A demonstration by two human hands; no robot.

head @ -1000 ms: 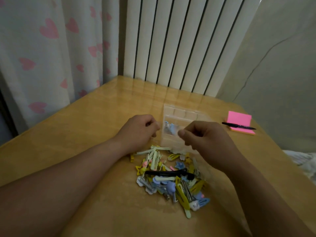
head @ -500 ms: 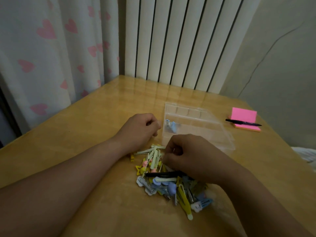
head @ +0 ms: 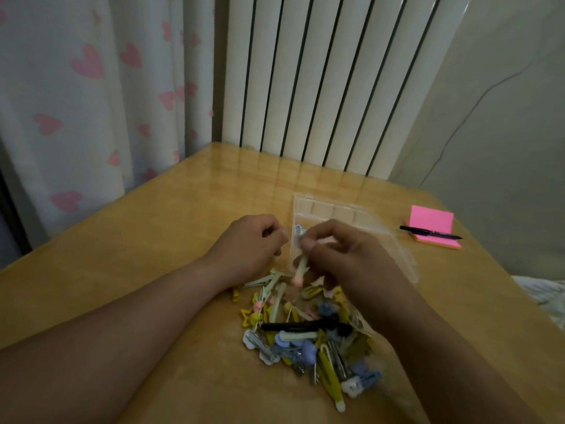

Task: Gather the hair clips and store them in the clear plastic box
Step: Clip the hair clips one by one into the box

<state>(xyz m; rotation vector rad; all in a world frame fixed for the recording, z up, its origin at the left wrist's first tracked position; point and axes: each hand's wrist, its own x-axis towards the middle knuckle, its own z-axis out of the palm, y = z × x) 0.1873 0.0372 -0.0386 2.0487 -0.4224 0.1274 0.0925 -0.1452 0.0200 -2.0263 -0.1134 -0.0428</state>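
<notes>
The bench [head: 153, 255] is carrying the clear plastic box [head: 371, 220], with the heap of hair clips [head: 305, 332] lying just before it, within easy reach. The left hand [head: 250, 246] is curling at the box's left edge, perhaps steadying it. I cannot tell whether it is gripping anything. The right hand [head: 342, 255] is pinching a pale pink-tipped clip [head: 301, 267] by the box's near edge, seemingly for dropping in.

Open tabletop [head: 137, 270] left of the clip pile [head: 308, 335]; clear box [head: 367, 221], notepad [head: 431, 221] and pen [head: 429, 232] at right.
</notes>
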